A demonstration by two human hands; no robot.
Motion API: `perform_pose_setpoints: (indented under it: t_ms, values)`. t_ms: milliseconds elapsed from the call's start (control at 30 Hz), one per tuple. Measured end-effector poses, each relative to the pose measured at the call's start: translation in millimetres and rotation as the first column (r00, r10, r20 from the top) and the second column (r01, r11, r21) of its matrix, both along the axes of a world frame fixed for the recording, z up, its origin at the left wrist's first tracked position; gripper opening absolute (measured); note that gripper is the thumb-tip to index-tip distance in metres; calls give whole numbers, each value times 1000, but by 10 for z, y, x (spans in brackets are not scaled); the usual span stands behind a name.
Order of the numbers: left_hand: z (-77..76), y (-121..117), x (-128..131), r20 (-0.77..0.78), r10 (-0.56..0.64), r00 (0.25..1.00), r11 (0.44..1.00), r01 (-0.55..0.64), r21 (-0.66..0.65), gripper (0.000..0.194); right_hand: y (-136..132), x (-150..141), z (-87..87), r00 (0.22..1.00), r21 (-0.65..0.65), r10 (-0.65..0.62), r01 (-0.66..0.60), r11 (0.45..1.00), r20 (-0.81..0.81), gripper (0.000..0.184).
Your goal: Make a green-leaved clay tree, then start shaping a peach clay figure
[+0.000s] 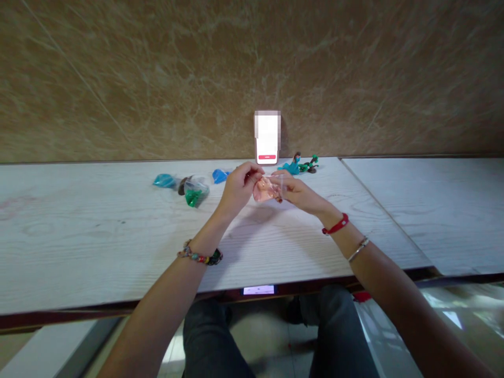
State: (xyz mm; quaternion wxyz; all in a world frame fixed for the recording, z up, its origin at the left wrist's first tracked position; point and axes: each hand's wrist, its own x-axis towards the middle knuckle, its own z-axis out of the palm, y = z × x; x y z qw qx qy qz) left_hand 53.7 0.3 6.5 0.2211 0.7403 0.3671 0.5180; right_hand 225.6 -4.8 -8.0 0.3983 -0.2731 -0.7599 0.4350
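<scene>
Between both hands, above the white wood-grain table, is a small clear plastic bag with pinkish-orange contents. My left hand pinches the bag's left edge between thumb and fingers. On the other side my right hand is closed on the bag's right edge, its fingers partly behind the plastic. Left of my left hand lie a bag with blue contents, a clear bag with green contents, a brown piece and a light-blue bag. Past my right hand are a light-blue modelled figure and a green-and-brown plant-like piece.
A phone with a lit screen leans upright against the brown marbled wall behind the table. Another lit screen shows at the table's front edge, above my legs. A seam crosses the tabletop on the right.
</scene>
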Motion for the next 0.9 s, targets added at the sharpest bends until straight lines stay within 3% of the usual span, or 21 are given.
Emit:
perform_pose_setpoints:
  t_ms: [133,300,533,733,900]
  values:
    - [5,-45,16,-53,34,998,999,-33,27,15,-29,11,33,993,26,80,-82,996,91,15]
    - [2,-76,47,-104,1,995,999,3,35,16,-39,38,91,965,166,118,-160,973,233,23]
    - [-23,9,-3,-21,43,999,999,-42,22,12,-53,-4,126,989,243,40,-75,967,145,24]
    - [7,-57,9,-55,61,997,997,-58,48,14,-45,-18,81,973,192,73,-117,974,218,21]
    - [18,-93,27,-173,-13,985,999,20,38,15,-68,-94,48,943,182,123,-185,966,308,22]
